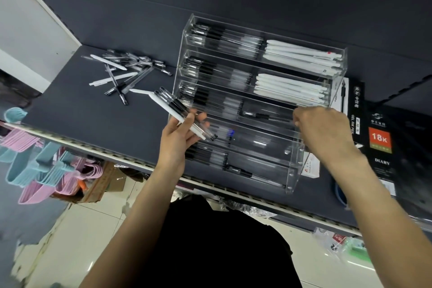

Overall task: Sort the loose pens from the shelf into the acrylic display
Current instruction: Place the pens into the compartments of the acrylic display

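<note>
Left hand (180,138) grips a light, slick pen bunch (180,112) mid-barrel at centre frame, while right hand (325,133) curls at the brittle acrylic display (292,170), grip unclear.

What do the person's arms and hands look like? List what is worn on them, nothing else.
Both forearms are bare as far as the view shows: no sleeves reach them. The left hand and the right hand wear no gloves, and no watch, bracelet or ring is visible on either. Below the arms a black garment covers the person's torso.
</note>
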Motion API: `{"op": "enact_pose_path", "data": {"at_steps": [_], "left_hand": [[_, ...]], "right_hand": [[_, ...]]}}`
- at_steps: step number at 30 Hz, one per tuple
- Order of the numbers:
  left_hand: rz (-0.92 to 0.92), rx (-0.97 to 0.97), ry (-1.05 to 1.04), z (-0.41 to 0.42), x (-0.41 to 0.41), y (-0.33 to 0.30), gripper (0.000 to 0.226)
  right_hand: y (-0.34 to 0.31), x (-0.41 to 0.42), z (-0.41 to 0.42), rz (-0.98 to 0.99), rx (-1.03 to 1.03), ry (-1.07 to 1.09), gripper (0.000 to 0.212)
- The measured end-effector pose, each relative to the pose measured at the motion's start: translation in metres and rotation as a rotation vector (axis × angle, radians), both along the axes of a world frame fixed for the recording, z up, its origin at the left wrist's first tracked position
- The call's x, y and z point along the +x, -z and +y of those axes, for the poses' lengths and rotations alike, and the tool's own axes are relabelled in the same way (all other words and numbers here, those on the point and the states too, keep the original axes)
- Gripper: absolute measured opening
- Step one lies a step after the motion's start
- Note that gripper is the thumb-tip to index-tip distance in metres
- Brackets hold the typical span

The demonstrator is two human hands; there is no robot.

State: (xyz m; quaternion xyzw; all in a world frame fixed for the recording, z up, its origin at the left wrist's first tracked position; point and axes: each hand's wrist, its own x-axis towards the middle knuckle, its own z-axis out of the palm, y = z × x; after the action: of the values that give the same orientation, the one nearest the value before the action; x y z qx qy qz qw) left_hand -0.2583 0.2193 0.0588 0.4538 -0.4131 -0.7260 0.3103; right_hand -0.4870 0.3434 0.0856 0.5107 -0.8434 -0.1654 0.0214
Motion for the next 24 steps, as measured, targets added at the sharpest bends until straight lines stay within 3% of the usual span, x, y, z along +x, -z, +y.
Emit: {"op": "enact_pose_path", "data": {"at_steps": [5,8,11,14,17,21,24], "left_hand": [[-0.002,-0.011,0.007,0.005,0.001,0.000,0.014],[0.007,-0.003,0.022,0.009,-0.001,0.001,0.015],[0.041,0.032,0.045,0.014,-0.007,0.000,0.018],[0.136,0.095,0.072,0.021,-0.018,-0.004,0.016],[0.166,0.122,0.116,0.031,-0.030,-0.006,0.017],[0.146,0.097,0.170,0.040,-0.037,-0.004,0.018],[0.134,0.064,0.173,0.041,-0.037,-0.002,0.018]], "right_hand": [[-0.015,0.007,-0.009,-0.026,0.233,-0.039,0.028],[-0.019,0.006,-0.011,-0.078,0.224,-0.069,0.027],[-0.014,0.007,-0.005,-0.192,-0.013,-0.124,0.038],[-0.013,0.032,0.001,-0.598,-0.420,-0.136,0.026],[-0.006,0.067,0.000,-0.965,-0.547,-0.045,0.022],[0.006,0.073,0.003,-1.019,-0.680,0.035,0.015],[0.003,0.051,0.014,-0.853,-0.740,0.050,0.018]]}}
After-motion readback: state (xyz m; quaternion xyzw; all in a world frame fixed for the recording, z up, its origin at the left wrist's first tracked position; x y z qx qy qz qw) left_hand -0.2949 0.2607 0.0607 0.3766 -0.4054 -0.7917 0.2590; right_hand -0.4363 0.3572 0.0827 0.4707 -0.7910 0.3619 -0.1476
